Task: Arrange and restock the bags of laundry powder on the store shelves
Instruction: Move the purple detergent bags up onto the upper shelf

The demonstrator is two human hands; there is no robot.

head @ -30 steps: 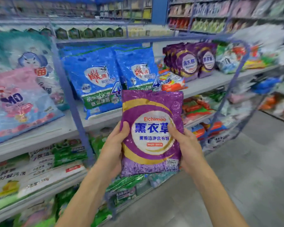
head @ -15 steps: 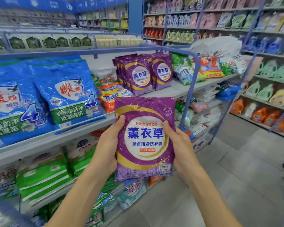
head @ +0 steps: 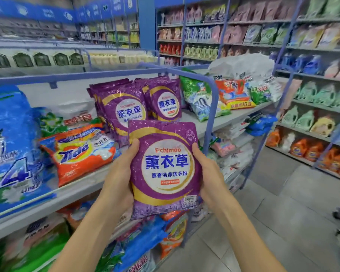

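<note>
I hold a purple laundry powder bag upright in front of me, its label facing me. My left hand grips its left edge and my right hand grips its right edge. Just beyond it, on the grey shelf, stand two rows of matching purple bags, leaning back. The held bag is close in front of them, slightly lower, off the shelf.
An orange Tide bag lies left of the purple rows, with large blue bags further left. Green-white bags and an orange bag sit to the right. A blue shelf post stands beside the held bag. The tiled aisle floor runs to the right.
My view has shifted right along the shelf and closer; the purple bags on the shelf now sit directly behind the held bag. Both hands keep the same grip.
</note>
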